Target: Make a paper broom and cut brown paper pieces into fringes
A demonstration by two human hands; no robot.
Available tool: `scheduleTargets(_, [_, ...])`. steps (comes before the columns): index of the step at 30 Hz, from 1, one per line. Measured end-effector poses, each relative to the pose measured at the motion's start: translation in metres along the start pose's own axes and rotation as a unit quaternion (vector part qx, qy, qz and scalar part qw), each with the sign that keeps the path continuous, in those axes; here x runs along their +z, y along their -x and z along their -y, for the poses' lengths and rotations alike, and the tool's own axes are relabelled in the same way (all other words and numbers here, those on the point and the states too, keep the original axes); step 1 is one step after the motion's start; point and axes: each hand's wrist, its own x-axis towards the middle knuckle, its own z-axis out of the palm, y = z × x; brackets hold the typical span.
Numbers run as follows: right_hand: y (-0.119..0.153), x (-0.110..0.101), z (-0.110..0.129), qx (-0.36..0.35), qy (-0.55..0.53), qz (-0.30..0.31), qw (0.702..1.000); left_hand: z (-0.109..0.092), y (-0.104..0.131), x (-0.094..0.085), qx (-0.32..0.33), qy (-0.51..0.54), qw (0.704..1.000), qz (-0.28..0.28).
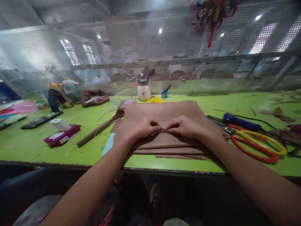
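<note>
A stack of brown sheets point(162, 111) lies in front of me at the table's front edge; whether they are paper or cloth I cannot tell. My left hand point(149, 128) is closed in a pinch at the near edge of the top sheet. Close beside it, my right hand point(182, 126) pinches the same edge, thumb against fingers. Between the two hands the edge looks slightly raised or folded. Layered edges of lower sheets show below my wrists. To the left of the stack lies a brown rolled stick point(96, 132) with a fringed end.
Scissors with red and yellow handles point(256, 149) and a dark blue-handled tool point(242, 121) lie right. A magenta box point(61, 136), phone point(42, 120) and brown pouch point(95, 98) are left. Behind stand a white jar point(144, 91) and blue bottle point(164, 93), before a perforated screen point(150, 47).
</note>
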Motion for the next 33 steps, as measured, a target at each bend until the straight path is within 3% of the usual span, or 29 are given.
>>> scheduleTargets(4, [-0.001,0.001,-0.004,-0.019,0.014,0.011,1.000,0.004,-0.004,0.002,0.043,-0.057,0.997,0.030])
scheduleTargets(9, [-0.004,0.004,-0.009,-0.037,0.031,0.014,0.999,0.007,-0.007,0.009,0.084,-0.089,0.992,0.014])
scheduleTargets(21, [-0.002,0.004,0.007,-0.056,0.191,0.016,0.980,0.000,-0.004,0.015,0.117,-0.152,0.981,0.008])
scheduleTargets(26, [-0.004,0.006,0.007,-0.081,0.215,0.014,0.973,-0.004,-0.002,0.015,0.130,-0.198,0.971,0.016])
scheduleTargets(33, [0.003,-0.004,0.003,-0.054,0.236,0.036,0.970,-0.003,0.002,0.012,0.150,-0.225,0.962,0.028])
